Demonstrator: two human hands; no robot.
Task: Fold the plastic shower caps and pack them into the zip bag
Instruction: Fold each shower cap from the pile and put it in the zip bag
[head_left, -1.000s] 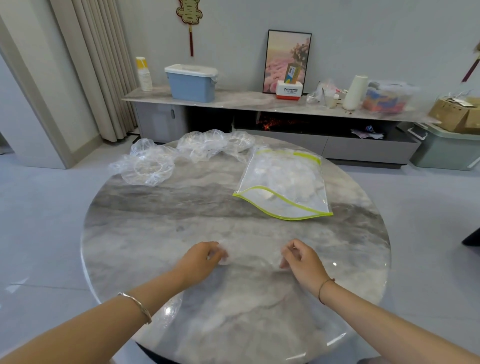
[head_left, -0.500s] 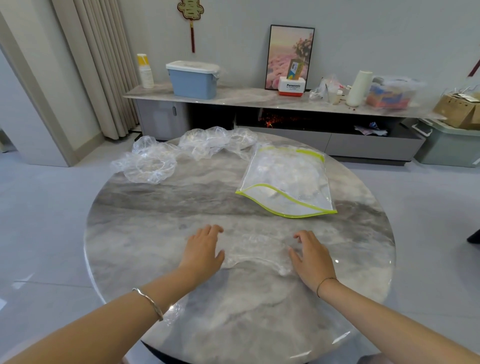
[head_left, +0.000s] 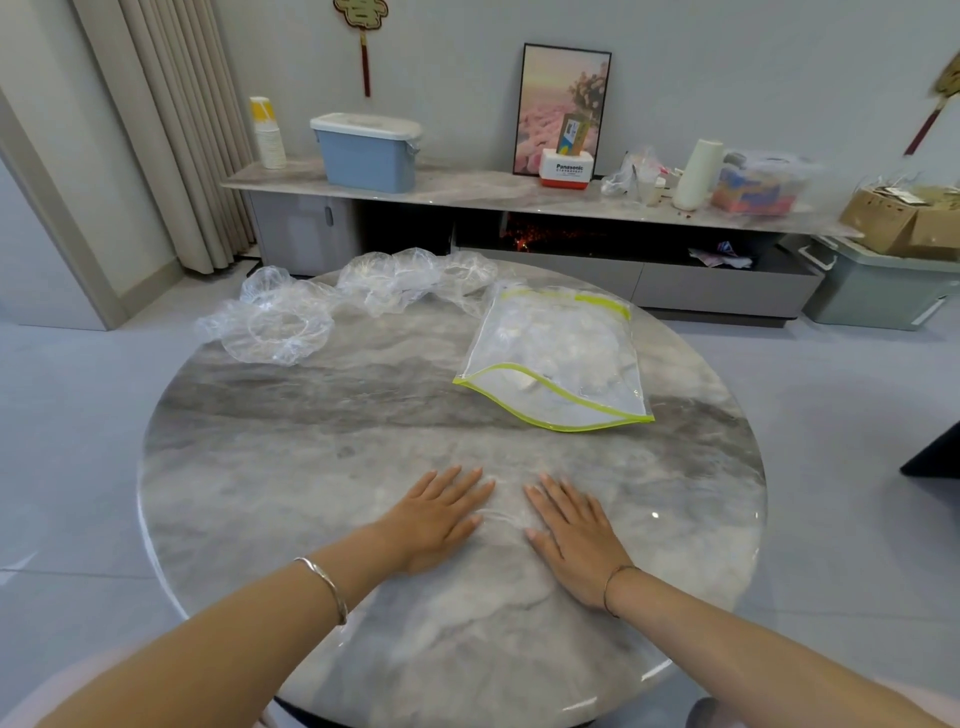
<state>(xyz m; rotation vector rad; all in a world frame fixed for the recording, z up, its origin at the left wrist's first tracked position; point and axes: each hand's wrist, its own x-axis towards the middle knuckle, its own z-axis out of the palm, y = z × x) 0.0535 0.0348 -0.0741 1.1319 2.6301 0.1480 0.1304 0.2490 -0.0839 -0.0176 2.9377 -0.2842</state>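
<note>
A clear shower cap (head_left: 506, 512) is pressed flat near the table's (head_left: 260, 467) near edge under the left hand (head_left: 434, 519) and right hand (head_left: 574, 538), fingers straight, probably to squeeze air out before folding. The zip bag (head_left: 558, 358), already part-filled, lies toward the far right edge, unfolded caps (head_left: 280, 325) along the far left.

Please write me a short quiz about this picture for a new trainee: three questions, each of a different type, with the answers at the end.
1. True or false: the left hand lifts the shower cap off the table.
2. Choose one: seen from the right hand, the zip bag lies A) under it, B) beyond it on the table, C) on the floor.
3. Short answer: where do the loose shower caps lie?
Key: 1 false, both hands press it flat on the table. 2 B. 3 Along the table's far edge, left of the zip bag.
</note>
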